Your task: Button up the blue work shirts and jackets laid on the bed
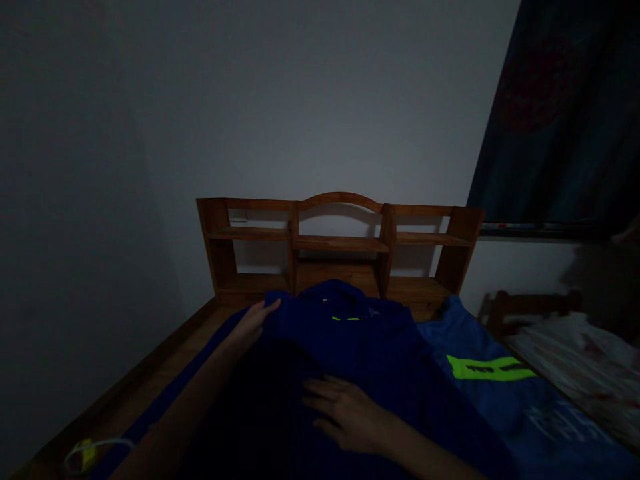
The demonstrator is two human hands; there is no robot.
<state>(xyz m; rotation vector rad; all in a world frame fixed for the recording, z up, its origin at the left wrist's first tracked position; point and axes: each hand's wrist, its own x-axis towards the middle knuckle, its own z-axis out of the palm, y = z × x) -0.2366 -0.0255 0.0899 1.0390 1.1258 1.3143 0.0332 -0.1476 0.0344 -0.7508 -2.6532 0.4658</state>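
Note:
A dark blue long-sleeved shirt [360,360] lies spread out before me, its collar towards the wooden headboard. My left hand [254,321] is at the shirt's left shoulder, its fingers closed on the cloth and partly hidden by it. Lower down, over the front of the shirt, my right hand [345,413] rests palm down with the fingers spread. A small pale label and a strip of bright green show near the neck opening. The dim light hides most folds.
Behind the shirt stands a wooden headboard with shelves [340,244]. A lighter blue garment with a bright green band [493,368] lies to the right. A yellow item with a white cord [89,455] is at lower left. A dark curtain [555,120] hangs upper right.

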